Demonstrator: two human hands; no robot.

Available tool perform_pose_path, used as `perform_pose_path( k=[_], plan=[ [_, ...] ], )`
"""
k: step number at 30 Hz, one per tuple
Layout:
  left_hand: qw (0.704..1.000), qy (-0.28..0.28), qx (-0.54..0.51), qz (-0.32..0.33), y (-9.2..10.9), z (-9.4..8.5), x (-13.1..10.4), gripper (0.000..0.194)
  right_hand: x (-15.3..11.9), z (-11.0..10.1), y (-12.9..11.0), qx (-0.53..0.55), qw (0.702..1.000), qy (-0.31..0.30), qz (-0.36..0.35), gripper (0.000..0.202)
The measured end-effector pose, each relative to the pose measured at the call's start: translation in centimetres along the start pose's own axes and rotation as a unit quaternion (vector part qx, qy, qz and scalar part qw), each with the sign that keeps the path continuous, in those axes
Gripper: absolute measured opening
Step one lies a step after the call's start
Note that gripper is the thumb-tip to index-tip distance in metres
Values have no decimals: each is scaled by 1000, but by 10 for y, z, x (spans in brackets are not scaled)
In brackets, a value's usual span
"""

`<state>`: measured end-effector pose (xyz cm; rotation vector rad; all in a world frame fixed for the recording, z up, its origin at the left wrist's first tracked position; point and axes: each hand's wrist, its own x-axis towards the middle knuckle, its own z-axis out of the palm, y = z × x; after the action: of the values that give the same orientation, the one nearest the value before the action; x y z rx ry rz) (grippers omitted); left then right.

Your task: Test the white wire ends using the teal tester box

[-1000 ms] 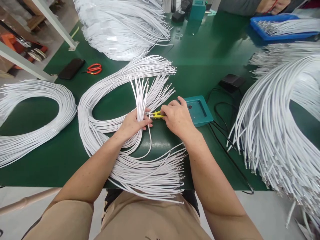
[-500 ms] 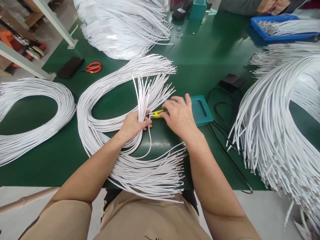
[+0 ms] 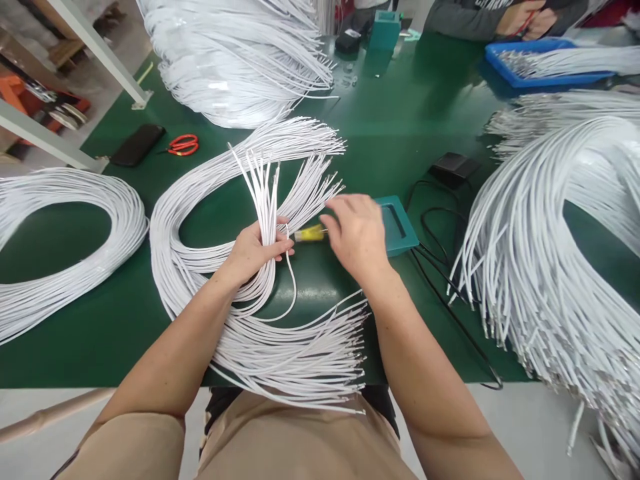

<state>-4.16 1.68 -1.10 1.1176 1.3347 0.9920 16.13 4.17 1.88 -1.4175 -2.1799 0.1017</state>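
My left hand [image 3: 257,250] is closed around a bundle of white cables [image 3: 265,200], whose metal-tipped ends fan upward. One single cable [image 3: 294,283] curves down beside its fingertips. Just right of these fingertips is a small yellow tool [image 3: 310,233], blurred, with a thin metal part pointing to my right hand [image 3: 355,230]. That hand is bent over the tool's right end, thumb and fingers apart; whether it touches the tool is unclear. Beneath the hands a large loop of white cables [image 3: 165,233] lies on the green table [image 3: 310,280].
A teal tray [image 3: 411,233] and black cords lie right of my right hand. White cable coils [image 3: 540,200] fill the right side, with others at left and back. Red scissors [image 3: 183,145] and a black phone-like object [image 3: 137,145] lie back left. Another person's hands [image 3: 527,20] are beyond a blue tray [image 3: 550,80].
My left hand and its bundle have shifted slightly left, and the bundle's ends lean further left. The right hand's fingers have moved off the yellow tool a little. The whole view has shifted slightly.
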Motion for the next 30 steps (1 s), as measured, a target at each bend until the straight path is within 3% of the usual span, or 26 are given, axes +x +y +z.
perform_pose_path(
  k=[2, 4, 6, 8, 13, 17, 19, 21, 23, 25, 27, 30],
  plan=[
    [1000, -4, -8, 19, 0, -3, 0, 62, -3, -6, -19, 122, 987, -76, -71, 22],
    [999, -8, -12, 31, 0, -4, 0, 59, -8, -8, -38, 195, 952, -181, -153, 20],
    [999, -17, -19, 25, 0, -5, 0, 52, -16, -3, -53, 194, 927, -258, -192, 21],
    [1000, -23, -20, 5, 2, -4, -1, 45, -24, 6, -62, 155, 917, -298, -214, 22],
    [999, -19, -46, -10, 7, -1, -2, 41, -42, 23, -74, 95, 915, -337, -198, 13],
    [996, -29, -81, -26, 8, -3, -2, 42, -40, 13, -73, 154, 888, -405, -155, 22],
    [996, -32, -76, -37, 6, -5, -1, 42, -31, 6, -65, 179, 890, -405, -108, 26],
    [996, -37, -71, -45, 2, -7, 0, 44, -18, 1, -53, 219, 906, -362, -13, 28],
    [997, -42, -59, -40, -3, -9, 0, 46, -7, 1, -40, 273, 925, -251, 87, 27],
    [998, -43, -32, -28, -8, -9, 1, 44, 0, 4, -31, 312, 925, -150, 156, 23],
    [999, -44, -3, -19, -10, -9, 1, 42, 2, 9, -26, 336, 920, -107, 173, 19],
    [998, -46, -29, -13, -8, -6, 1, 40, 0, 16, -28, 352, 916, -109, 158, 18]
  ],
)
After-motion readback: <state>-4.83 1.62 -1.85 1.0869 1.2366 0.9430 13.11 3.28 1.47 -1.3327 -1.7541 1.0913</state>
